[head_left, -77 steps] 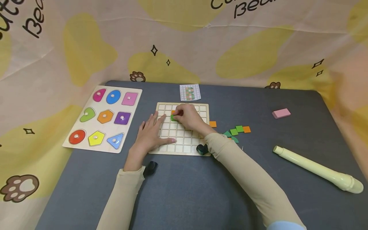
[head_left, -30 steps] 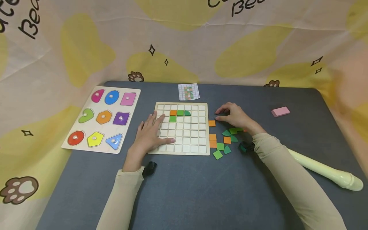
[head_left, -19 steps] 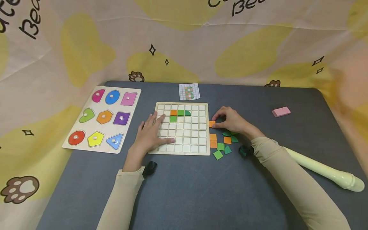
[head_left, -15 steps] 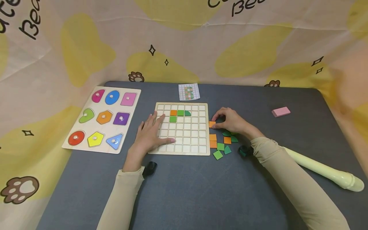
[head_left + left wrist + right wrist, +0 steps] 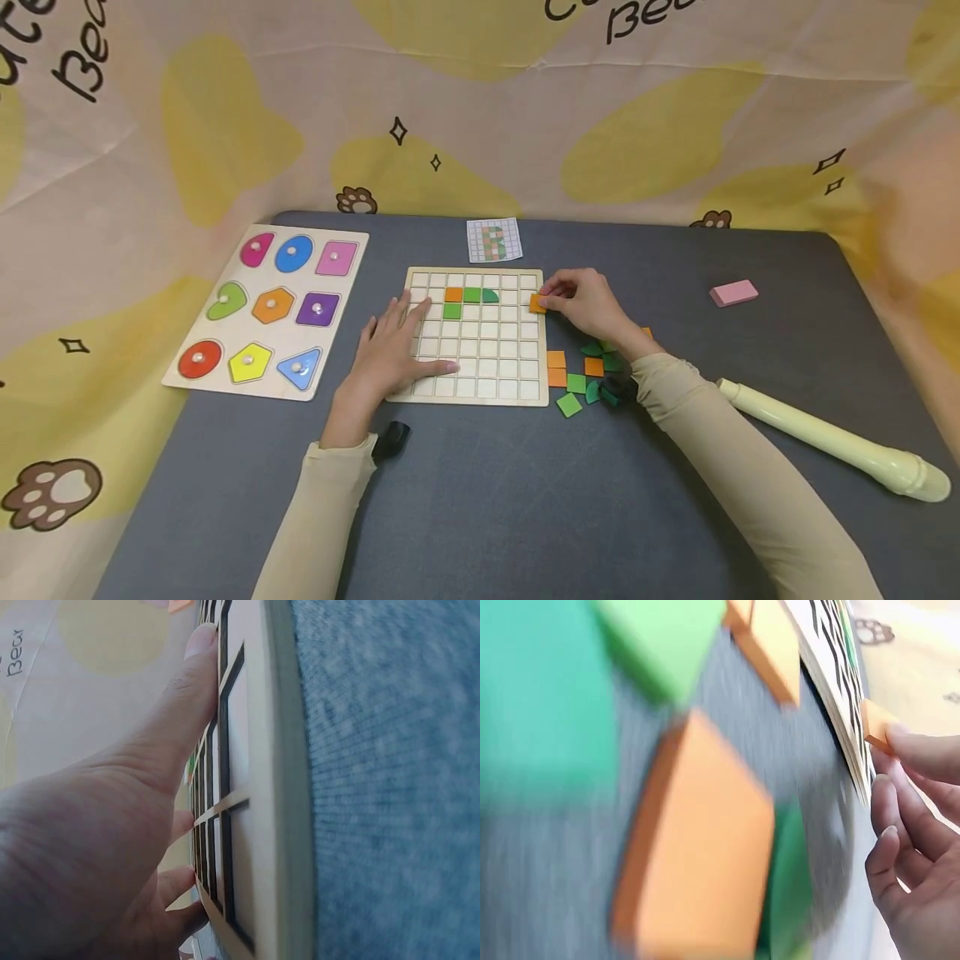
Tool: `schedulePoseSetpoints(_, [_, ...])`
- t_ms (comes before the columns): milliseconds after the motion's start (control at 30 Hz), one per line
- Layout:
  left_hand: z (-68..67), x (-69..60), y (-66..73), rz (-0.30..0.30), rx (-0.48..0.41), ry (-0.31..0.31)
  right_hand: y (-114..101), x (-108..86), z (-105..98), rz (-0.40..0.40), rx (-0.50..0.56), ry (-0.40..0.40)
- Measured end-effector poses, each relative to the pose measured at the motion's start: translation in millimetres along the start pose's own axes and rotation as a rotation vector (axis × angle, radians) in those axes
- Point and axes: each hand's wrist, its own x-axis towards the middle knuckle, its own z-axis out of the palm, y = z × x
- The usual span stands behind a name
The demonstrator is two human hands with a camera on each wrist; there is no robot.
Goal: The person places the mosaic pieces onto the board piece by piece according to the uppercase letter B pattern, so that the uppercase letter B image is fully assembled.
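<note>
A wooden grid board point(image 5: 477, 398) lies on the dark table, with an orange square tile point(image 5: 453, 294), two light green square tiles point(image 5: 472, 295) and a dark green quarter-round tile point(image 5: 491, 296) set in its upper cells. My left hand point(image 5: 381, 358) rests on the board's left side, fingers spread; in the left wrist view its thumb point(image 5: 187, 697) lies along the grid. Between thumb and fingertips my right hand point(image 5: 588, 304) pinches an orange square tile point(image 5: 537, 303) over the board's right edge. The right wrist view shows that tile point(image 5: 877, 726) held at one end.
Loose orange tiles point(image 5: 556, 368) and green tiles point(image 5: 569, 405) lie right of the board, partly under the right wrist. Behind it is a small pattern card point(image 5: 494, 241). A shape puzzle board point(image 5: 265, 313) stands left; a pink block point(image 5: 734, 292) and a pale yellow stick point(image 5: 832, 440) lie right.
My right hand left the board, went to the orange tile by its right edge, pinched it and lifted it leftward and up over the edge. The left hand stayed in place.
</note>
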Motion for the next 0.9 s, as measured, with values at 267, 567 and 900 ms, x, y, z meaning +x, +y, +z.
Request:
schedulePoseSetpoints(267, [-0.4,-0.6,1.5,-0.002,-0.001,-0.003,-17,6.0,27,-0.047,0.027,-0.039])
schedulePoseSetpoints(567, [0.2,0.2,-0.3,0.001,0.002,0.005,-22,12.5,34,-0.002,0.077,0.017])
schedulePoseSetpoints(900, [0.5,0.5,-1.4,0.008,0.007,0.011,-30,14.0,47,0.009,0.122,0.015])
